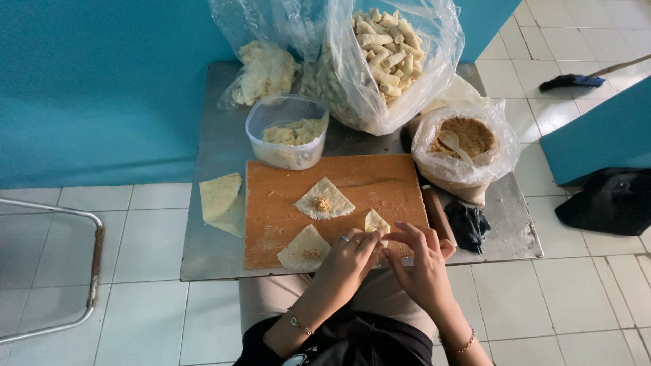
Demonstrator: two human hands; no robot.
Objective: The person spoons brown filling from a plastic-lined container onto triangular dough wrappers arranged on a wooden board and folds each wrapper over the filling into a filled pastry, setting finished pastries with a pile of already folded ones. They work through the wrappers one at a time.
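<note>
Both hands meet at the near right edge of an orange wooden board (278, 203). My left hand (349, 261) and my right hand (417, 261) pinch a small pale pastry wrapper (375, 222) between their fingertips, folding it. Two more square wrappers lie flat on the board, one in the middle (324, 200) and one near my left hand (304, 249), each with a dab of brown filling. A ring is on my left hand and a bracelet on each wrist.
The board lies on a metal table (217, 251). A stack of wrappers (222, 202) sits left of it. Behind are a clear plastic tub (287, 132), a big bag of rolled pastries (383, 57), a bag of brown filling with a spoon (464, 139), and a dark cloth (468, 226). A metal chair frame (95, 257) stands left.
</note>
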